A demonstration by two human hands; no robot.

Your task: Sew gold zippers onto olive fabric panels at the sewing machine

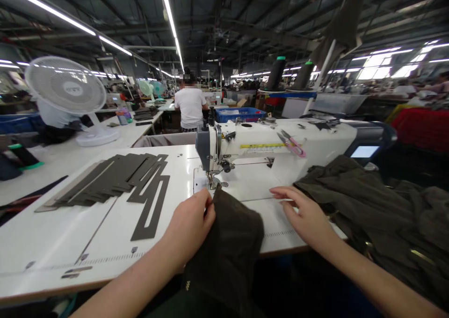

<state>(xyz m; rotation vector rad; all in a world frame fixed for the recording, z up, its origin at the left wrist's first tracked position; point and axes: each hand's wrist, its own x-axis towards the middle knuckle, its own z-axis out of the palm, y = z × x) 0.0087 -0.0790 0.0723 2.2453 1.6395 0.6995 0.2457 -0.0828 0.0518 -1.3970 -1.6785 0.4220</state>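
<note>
A dark olive cloth (236, 229) hangs over the table's front edge, its top corner close to the needle and presser foot of a white sewing machine (315, 145). My left hand (194, 220) is closed on the cloth's left upper edge, just in front of the presser foot. To the right of the cloth, my right hand (301, 213) is held above the tabletop with its fingers apart and nothing in them. A large heap of olive fabric (379, 215) lies beside my right forearm.
Flat dark cut pieces (115, 177) fan out on the left of the white table (115, 252). Pink-handled snips (293, 144) rest on the machine arm. A white fan (66, 86) stands at the left. A person in a white shirt (191, 107) sits ahead, near a blue crate (240, 115).
</note>
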